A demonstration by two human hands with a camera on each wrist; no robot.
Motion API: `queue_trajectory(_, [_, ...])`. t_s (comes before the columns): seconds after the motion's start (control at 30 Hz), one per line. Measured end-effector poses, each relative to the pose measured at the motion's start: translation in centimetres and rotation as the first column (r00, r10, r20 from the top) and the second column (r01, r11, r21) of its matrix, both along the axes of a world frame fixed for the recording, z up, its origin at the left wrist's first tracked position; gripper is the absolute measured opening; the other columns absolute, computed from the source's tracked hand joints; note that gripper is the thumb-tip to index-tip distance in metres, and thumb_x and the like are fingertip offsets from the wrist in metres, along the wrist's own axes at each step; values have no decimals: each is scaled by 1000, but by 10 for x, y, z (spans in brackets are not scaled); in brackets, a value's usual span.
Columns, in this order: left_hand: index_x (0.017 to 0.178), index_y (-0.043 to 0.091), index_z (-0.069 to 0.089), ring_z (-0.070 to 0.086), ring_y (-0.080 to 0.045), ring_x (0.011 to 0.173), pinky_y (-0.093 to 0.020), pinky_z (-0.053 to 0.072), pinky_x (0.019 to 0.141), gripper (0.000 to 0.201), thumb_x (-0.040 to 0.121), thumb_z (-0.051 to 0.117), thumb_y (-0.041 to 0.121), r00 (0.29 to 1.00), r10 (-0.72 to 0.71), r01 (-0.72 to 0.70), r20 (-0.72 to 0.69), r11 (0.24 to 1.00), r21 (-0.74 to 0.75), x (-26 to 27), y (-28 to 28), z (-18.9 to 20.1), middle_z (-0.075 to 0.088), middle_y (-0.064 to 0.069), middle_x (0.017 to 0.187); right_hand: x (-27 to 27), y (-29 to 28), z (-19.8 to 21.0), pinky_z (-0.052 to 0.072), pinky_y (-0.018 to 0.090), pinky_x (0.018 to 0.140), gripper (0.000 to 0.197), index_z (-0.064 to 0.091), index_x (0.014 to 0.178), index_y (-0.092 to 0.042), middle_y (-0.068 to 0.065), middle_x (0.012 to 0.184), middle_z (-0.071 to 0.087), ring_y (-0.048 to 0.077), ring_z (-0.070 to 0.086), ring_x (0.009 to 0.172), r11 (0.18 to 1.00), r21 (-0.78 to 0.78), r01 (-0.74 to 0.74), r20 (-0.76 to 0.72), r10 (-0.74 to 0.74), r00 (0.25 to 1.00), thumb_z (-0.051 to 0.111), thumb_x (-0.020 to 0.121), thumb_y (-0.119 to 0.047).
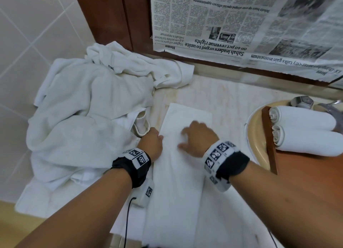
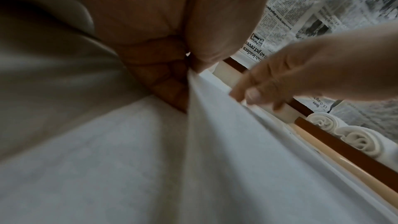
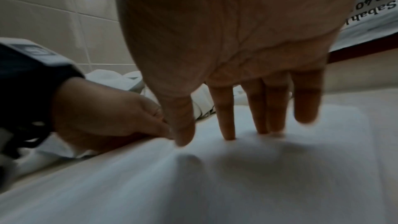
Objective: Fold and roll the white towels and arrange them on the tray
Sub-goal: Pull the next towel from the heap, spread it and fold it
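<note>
Head view: left grip (image 1: 151,143) pinching flat folded white towel's (image 1: 178,183) edge, right grip (image 1: 198,138) splayed flat on its soft cloth.

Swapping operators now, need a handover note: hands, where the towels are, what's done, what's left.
Left hand: pinches the left edge of the flat towel on the counter.
Right hand: open, fingers straight, pressing on that towel.
Done: two rolled towels lie side by side on the wooden tray.
Left: finish folding and rolling this towel and tray it, then the crumpled pile on the left.
</note>
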State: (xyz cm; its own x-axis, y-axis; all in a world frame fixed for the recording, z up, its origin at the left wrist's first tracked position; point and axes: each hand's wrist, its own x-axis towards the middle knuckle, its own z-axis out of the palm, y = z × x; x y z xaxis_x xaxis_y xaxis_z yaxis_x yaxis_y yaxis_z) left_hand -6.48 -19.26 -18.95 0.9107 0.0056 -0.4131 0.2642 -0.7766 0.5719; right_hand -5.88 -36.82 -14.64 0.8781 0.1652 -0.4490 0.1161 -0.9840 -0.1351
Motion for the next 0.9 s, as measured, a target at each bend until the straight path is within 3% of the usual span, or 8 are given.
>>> queue_trajectory(0.17, [117,13,41,57,-21,97,-32,45,81,40,93,62,37,999,-36,33,-32,995,-91,-33,8,8,54,0,106,-28,8,-3,42,46,108,105,22,154,-24,6,161,13,29,32,140,995,-98,-15,-124,3,992,71,73,-68])
queue_trajectory(0.27, [115,13,36,56,-15,86,-25,41,70,43,89,66,30,988,-120,110,-100,989,-95,-81,20,16,54,3,98,-30,19,-9,36,47,114,119,9,157,-15,12,164,-7,33,22,147,989,-144,-13,-162,-11,987,74,73,-66])
queue_trajectory(0.33, [104,15,36,55,-11,73,-23,37,57,34,86,64,24,979,-151,141,-137,987,-79,-112,29,20,55,3,89,-30,27,-15,30,49,118,123,-1,158,-9,15,163,-17,34,9,151,985,-172,7,-189,-40,981,74,76,-62])
queue_trajectory(0.4, [98,15,36,52,-8,69,-21,34,52,29,85,61,17,975,-146,135,-167,988,-80,-134,37,21,54,1,85,-28,34,-17,24,52,119,125,-7,157,-7,16,162,-22,35,1,152,980,-192,43,-226,-87,970,76,78,-56])
queue_trajectory(0.57, [99,14,35,54,-12,71,-24,38,55,29,81,57,9,977,-103,89,-186,993,-83,-164,58,25,54,0,85,-28,40,-17,18,51,121,122,-10,157,-10,13,162,-25,33,-5,152,973,-197,123,-242,-170,955,77,81,-48])
queue_trajectory(0.67, [98,15,32,52,-12,69,-25,38,54,30,81,56,8,971,-151,158,-184,987,25,-176,80,23,53,-1,83,-34,37,-21,18,49,122,121,-12,157,-14,10,162,-27,30,-8,153,975,-158,159,-236,-194,952,76,81,-48])
queue_trajectory(0.8, [96,18,37,53,-20,72,-31,41,59,25,82,51,4,970,-241,239,10,966,101,-184,98,22,48,0,90,-42,34,-21,18,50,122,116,-10,158,-23,7,162,-28,28,-12,152,978,-84,190,-223,-205,953,73,82,-49])
queue_trajectory(0.9, [106,16,57,54,-23,85,-38,50,68,25,83,56,5,862,-430,416,269,903,108,-186,85,26,53,-3,106,-51,38,-19,19,52,121,103,-6,157,-36,6,161,-29,29,-15,152,977,-37,211,-227,-214,950,67,86,-48])
